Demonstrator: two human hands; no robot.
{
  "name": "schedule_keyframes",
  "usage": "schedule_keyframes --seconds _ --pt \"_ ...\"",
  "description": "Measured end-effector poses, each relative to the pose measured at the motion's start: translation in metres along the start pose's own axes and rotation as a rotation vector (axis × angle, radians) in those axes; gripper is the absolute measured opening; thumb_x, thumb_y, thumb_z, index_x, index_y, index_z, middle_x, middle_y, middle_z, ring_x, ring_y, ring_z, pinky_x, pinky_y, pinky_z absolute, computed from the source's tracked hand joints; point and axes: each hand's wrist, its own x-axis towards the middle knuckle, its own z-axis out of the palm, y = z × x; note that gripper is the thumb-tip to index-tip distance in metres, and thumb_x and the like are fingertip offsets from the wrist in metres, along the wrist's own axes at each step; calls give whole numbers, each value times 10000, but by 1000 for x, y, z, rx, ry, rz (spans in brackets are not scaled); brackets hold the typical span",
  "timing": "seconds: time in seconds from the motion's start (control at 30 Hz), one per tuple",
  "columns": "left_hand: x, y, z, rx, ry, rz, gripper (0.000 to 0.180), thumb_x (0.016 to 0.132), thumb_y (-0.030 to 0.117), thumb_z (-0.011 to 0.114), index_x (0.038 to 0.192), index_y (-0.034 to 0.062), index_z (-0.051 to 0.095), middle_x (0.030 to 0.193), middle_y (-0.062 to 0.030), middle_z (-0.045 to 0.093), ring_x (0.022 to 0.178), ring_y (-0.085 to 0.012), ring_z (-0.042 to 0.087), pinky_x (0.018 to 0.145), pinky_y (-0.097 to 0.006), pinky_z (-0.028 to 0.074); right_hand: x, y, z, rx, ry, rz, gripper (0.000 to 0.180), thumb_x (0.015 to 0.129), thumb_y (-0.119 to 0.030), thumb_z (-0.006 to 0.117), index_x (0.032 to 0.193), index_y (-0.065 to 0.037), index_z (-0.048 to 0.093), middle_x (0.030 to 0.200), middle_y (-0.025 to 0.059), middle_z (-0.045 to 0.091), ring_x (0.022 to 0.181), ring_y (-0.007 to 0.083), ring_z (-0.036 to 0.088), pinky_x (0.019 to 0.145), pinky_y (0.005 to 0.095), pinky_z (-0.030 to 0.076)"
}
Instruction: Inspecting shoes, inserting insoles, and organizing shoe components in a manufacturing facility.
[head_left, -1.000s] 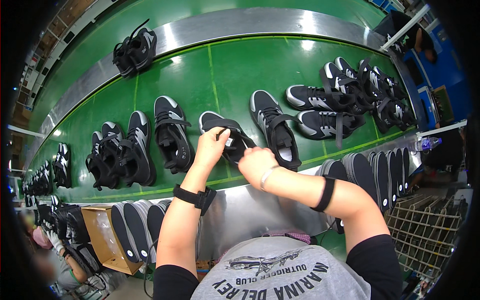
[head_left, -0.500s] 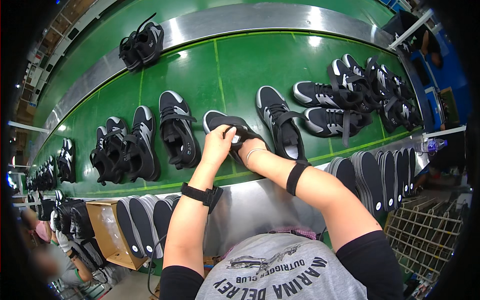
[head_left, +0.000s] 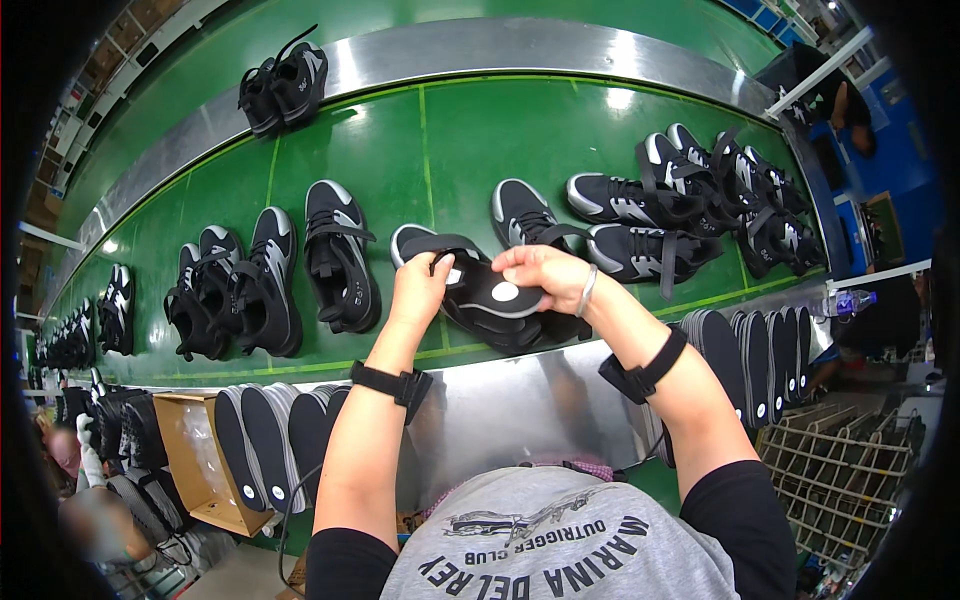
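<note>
In front of me on the green surface lies a black sneaker with a silver toe. My left hand is closed on its raised tongue, around a small white label. My right hand pinches the heel end of a black insole that bears a round white sticker. The insole's front end is at the shoe's opening, where the tongue and my left hand partly hide it. Just right of it rests another black sneaker, partly covered by my right hand.
More sneakers stand left and right; a pair sits farther back. Insole stacks line the near metal edge at left and right. A cardboard box and a wire rack flank me. Another person is at far left.
My right hand has come out of the shoe's opening and moved right; the insole now shows in its fingers. My left hand stays at the tongue. The scene has shifted slightly left.
</note>
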Motion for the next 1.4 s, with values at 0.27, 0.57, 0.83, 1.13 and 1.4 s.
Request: schedule_keyframes --seconds 0.27,0.57,0.83,1.13,1.4 --pt "-48 25 12 -86 253 113 115 774 67 512 865 9 550 786 -181 567 758 -332 559 688 -363 438 -66 32 27 131 43 -244 169 801 -87 511 965 -60 481 791 -34 489 665 37 477 536 172 414" --pt "-39 45 4 79 384 66 537 761 303 583 1116 -33 362 1159 -229 351 1113 -353 301 931 -419 242 -148 32 36 -158 167 -589 101 848 -93 492 937 -62 454 884 -22 445 794 43 429 723 182 371" --pt "-140 111 -4 -1056 -468 -363 323 840 300 519 1009 25 517 916 -19 550 814 -79 495 678 -243 399 -147 55 58 -351 243 -705 43 852 -34 455 890 -42 474 861 22 438 780 87 440 710 200 374" --pt "-144 111 2 -957 -301 -358 138 797 155 594 837 23 580 730 -7 591 615 -68 528 533 -197 416 -149 70 66 -329 296 -599 148 825 -75 515 951 -17 464 920 52 462 772 99 493 693 209 408" --pt "-157 109 21 -402 -247 -73 214 715 152 665 682 13 505 610 -22 551 566 -91 524 530 -238 441 -140 50 77 -339 376 -297 425 760 -250 629 1035 -14 407 936 86 490 731 108 497 625 217 422"
